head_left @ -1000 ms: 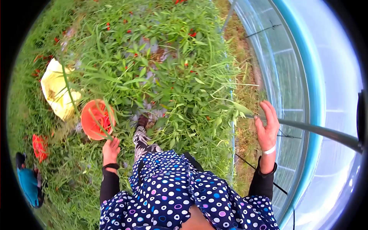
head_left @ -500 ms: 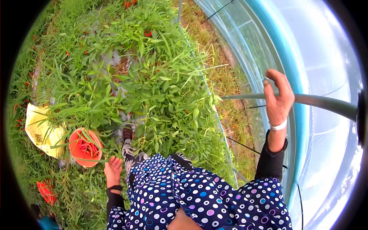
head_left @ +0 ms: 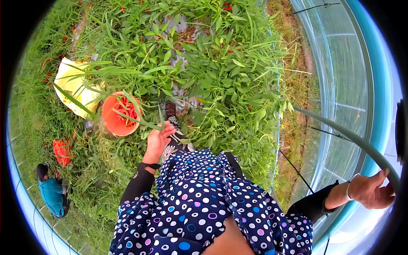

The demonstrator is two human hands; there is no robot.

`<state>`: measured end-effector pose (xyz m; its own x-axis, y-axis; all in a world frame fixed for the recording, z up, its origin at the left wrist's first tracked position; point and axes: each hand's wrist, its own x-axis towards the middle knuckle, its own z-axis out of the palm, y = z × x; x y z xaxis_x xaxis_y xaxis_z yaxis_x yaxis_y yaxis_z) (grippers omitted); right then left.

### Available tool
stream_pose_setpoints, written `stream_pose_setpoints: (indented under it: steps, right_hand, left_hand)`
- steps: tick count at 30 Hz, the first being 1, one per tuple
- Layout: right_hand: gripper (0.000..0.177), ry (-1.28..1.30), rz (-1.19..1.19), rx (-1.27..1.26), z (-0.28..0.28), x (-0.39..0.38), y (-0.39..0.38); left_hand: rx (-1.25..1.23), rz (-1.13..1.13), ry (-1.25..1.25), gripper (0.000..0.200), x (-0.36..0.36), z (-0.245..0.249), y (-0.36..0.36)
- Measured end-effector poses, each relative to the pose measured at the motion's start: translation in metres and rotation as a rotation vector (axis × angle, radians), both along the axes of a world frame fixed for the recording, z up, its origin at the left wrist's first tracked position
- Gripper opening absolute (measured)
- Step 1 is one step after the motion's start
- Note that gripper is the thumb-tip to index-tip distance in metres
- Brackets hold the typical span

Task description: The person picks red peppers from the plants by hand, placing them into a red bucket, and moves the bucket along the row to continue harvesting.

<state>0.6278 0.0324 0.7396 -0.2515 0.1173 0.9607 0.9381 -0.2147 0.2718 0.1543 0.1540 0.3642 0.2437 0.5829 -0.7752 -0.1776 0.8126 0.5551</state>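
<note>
My two hands are well apart. The left hand (head_left: 159, 138) is palm up with its fingers loosely curled, just beside the one orange bucket (head_left: 114, 126). One long green blade (head_left: 151, 124) crosses its fingertips; I cannot tell whether I pinch it or it only lies there. My right hand (head_left: 372, 190) is far out to the right, its fingers bent at the lower end of one curved grey-green pole (head_left: 346, 132). I cannot tell whether they close on the pole or just meet it in my view. One white band (head_left: 348, 191) circles that wrist.

The bucket sits among the green plants (head_left: 221, 80), in front of me and to the left, with red peppers (head_left: 129, 111) inside, overlapping too much for me to count. One pale yellow sack (head_left: 76, 89) lies just beyond it on the left, with blades of grass across it. One red bag (head_left: 62, 152) lies farther left and nearer to me. Close to that bag is one other person (head_left: 52, 195) in a teal top and a dark cap. I see one of my shoes (head_left: 170, 109) between the leaves, right of the bucket.
</note>
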Motion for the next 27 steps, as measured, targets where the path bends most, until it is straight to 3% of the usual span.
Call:
stream_pose_setpoints:
  steps: [1, 3, 4, 11, 12, 13, 15, 16, 18, 20, 21, 22, 23, 25, 27]
  right_hand:
    - [0.023, 0.011, -0.005, -0.013, 0.000, -0.005, 0.004]
    - [0.034, 0.264, -0.646, 0.124, 0.002, -0.016, 0.012]
    - [0.035, 0.293, -0.599, 0.230, 0.008, 0.009, -0.005]
    - [0.028, 0.462, -0.617, 0.176, 0.007, -0.026, 0.013]
    - [0.030, 0.461, -0.573, 0.150, 0.004, -0.025, 0.012]
    - [0.030, 0.525, -0.683, 0.123, 0.008, -0.023, 0.006]
    - [0.028, 0.552, -0.635, 0.157, 0.006, -0.020, 0.004]
    - [0.027, 0.547, -0.699, 0.139, 0.008, -0.018, 0.000]
    - [0.028, 0.573, -0.693, 0.127, 0.008, -0.012, -0.007]
    - [0.030, 0.602, -0.719, 0.124, 0.007, -0.016, -0.004]
    - [0.030, 0.598, -0.719, 0.136, 0.007, -0.019, -0.003]
    - [0.031, 0.621, -0.722, 0.115, 0.007, -0.019, -0.003]
    - [0.032, 0.645, -0.727, 0.091, 0.007, -0.018, -0.005]
    - [0.034, 0.666, -0.715, 0.082, 0.008, -0.019, -0.003]
    - [0.035, 0.671, -0.770, 0.071, 0.008, -0.024, 0.002]
  left_hand:
    - [0.068, -0.053, -0.044, 0.042, 0.005, 0.005, 0.015]
    - [0.227, -0.144, -0.033, 0.045, 0.012, 0.020, 0.052]
    - [0.287, -0.146, -0.002, 0.045, 0.010, 0.024, 0.074]
    - [0.714, -0.236, 0.417, 0.043, -0.035, 0.033, 0.236]
    - [0.844, -0.135, 0.250, 0.043, -0.049, 0.006, 0.250]
    - [0.874, -0.097, 0.299, 0.044, -0.055, 0.006, 0.263]
    - [1.146, -0.314, 0.721, 0.045, -0.086, -0.013, 0.289]
    - [1.151, -0.308, 0.715, 0.045, -0.097, -0.012, 0.295]
    - [0.980, -0.660, 1.143, 0.046, -0.121, -0.003, 0.299]
    - [0.967, -0.797, 1.253, 0.048, -0.151, -0.022, 0.292]
    - [0.903, -0.837, 1.254, 0.047, -0.159, -0.019, 0.285]
    - [0.892, -1.030, 1.196, 0.049, -0.156, 0.012, 0.275]
    - [0.773, -0.895, 1.213, 0.048, -0.168, -0.011, 0.269]
    - [0.662, -1.125, 1.055, 0.050, -0.183, -0.026, 0.264]
    - [0.637, -1.142, 1.024, 0.051, -0.183, -0.016, 0.250]
